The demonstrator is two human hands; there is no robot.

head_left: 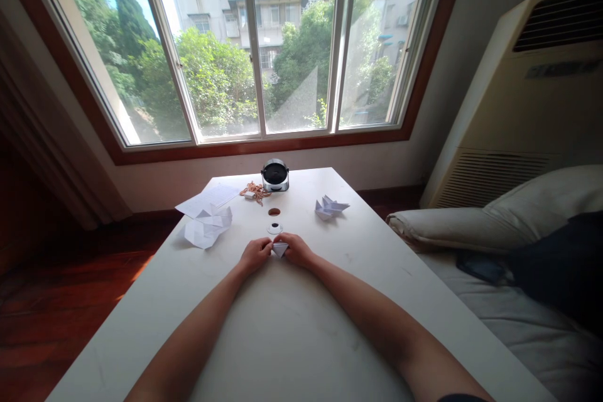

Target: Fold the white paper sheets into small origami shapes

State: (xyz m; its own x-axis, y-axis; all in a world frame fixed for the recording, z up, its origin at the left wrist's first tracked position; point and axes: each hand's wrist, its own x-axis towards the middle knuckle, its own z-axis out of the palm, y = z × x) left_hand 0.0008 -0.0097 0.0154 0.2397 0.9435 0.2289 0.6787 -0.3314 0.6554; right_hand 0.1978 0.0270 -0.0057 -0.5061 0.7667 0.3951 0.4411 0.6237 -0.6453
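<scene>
A small piece of white paper, folded to a triangle [280, 250], is held between my two hands over the middle of the white table [282, 326]. Its point faces toward me. My left hand [257, 254] pinches the left corner with closed fingers. From the other side my right hand [298, 249] is closed on the upper right edge, its fingertips close to those of the left. The fingers partly cover the paper's upper edge. Just beyond the hands lie a round ring-shaped lid [275, 228] and a round hole [274, 212] in the tabletop.
Crumpled, creased paper [207, 229] and flat sheets [207, 198] lie at the left. Folded paper shapes [330, 207] sit at the right. At the far end stand a round black device [275, 175] and a tangled orange cord [255, 193]. A sofa [447, 229] borders the right side.
</scene>
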